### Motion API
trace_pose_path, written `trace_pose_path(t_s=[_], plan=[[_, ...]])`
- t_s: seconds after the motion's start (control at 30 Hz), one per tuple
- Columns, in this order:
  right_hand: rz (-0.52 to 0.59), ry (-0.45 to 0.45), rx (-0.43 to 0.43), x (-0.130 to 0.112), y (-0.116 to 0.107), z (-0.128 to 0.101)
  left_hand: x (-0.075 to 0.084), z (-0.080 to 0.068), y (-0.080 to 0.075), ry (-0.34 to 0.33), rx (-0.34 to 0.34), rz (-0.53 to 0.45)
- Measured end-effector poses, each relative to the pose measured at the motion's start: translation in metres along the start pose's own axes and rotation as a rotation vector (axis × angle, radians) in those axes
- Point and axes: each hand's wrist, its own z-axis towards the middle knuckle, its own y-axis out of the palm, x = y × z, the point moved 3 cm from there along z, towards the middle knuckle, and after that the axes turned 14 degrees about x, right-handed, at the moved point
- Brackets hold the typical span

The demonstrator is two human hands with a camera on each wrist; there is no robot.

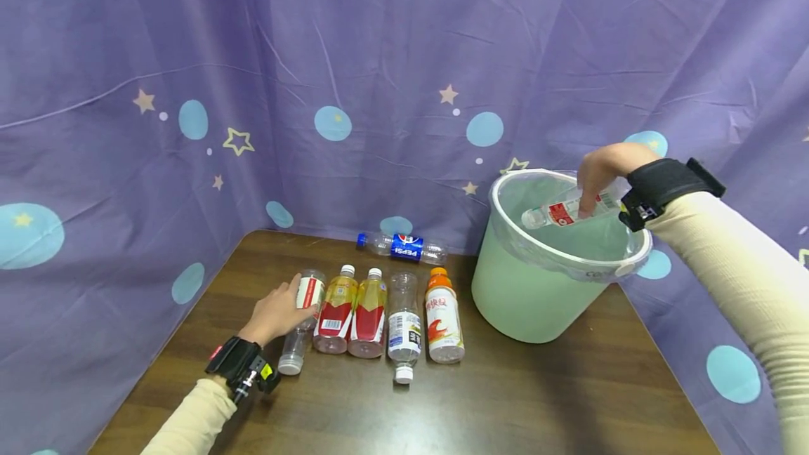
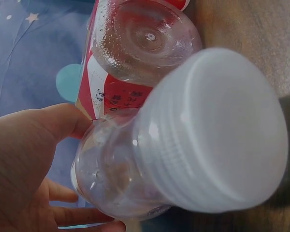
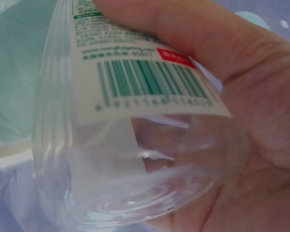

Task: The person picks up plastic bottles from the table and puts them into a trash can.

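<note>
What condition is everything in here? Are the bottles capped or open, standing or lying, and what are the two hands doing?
Left hand: grips the clear bottle, lying on the table, white cap on.
Right hand: holds an empty water bottle tilted over the bucket.
Bucket: upright, lined with a clear bag.
Two tea bottles: lying, capped.
White-label bottle: lying, capped.
Orange-capped bottle: lying.
Pepsi bottle: lying, blue cap on.

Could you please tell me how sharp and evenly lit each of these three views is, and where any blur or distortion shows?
Head view: evenly lit and sharp, with wide-angle bending at the edges and soft shadows beneath the green bucket. Left wrist view: the white cap is so close that it is soft and looms large. Right wrist view: the barcode label is fairly legible, but the thumb and the clear bottle's base blur.
</note>
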Motion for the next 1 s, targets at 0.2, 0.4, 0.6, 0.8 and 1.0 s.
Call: trace_pose_path(t_s=[0.2, 0.4, 0.6, 0.8, 1.0], plan=[[0.041, 0.029, 0.004, -0.002, 0.015, 0.015, -0.003, 0.004, 0.006, 0.002, -0.005, 0.020], [0.072, 0.068, 0.024, -0.002, 0.039, 0.028, -0.004, 0.003, 0.007, -0.008, -0.025, 0.031], [0.039, -0.013, -0.005, -0.009, 0.063, 0.043, -0.008, 0.001, 0.010, -0.012, -0.015, 0.040], [0.042, -0.057, -0.005, -0.010, 0.079, 0.052, -0.009, 0.001, 0.012, -0.012, -0.005, 0.046], [0.092, -0.076, -0.016, -0.010, 0.085, 0.057, -0.010, 0.001, 0.013, -0.025, -0.016, 0.054]])
